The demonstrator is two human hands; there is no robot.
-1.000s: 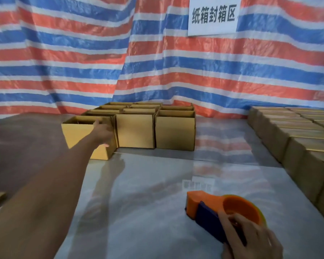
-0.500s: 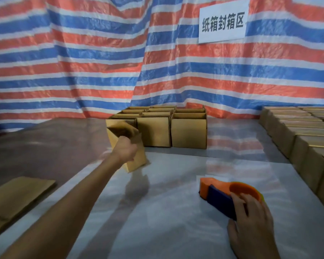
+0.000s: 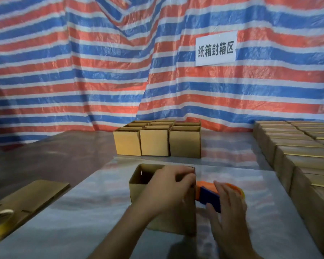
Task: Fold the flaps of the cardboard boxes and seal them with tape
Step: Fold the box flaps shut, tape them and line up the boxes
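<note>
Near the tabletop's front edge, left hand grips an open box, right hand the tape dispenser; flaps unfolded, untaped.

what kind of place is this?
Probably a carton-sealing station in a packing workshop: the wall sign reads 纸箱封箱区 (carton sealing area), open cardboard boxes stand grouped, and there is a tape dispenser.

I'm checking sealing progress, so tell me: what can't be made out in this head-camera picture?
1. Head view: the left hand gripping the open brown cardboard box hides its flaps and most of its inside.
2. Head view: the right hand and the box cover much of the orange and blue tape dispenser; its tape end is unseen.
3. Head view: the closed brown cardboard boxes on the right are cut off by the frame edge.
</note>
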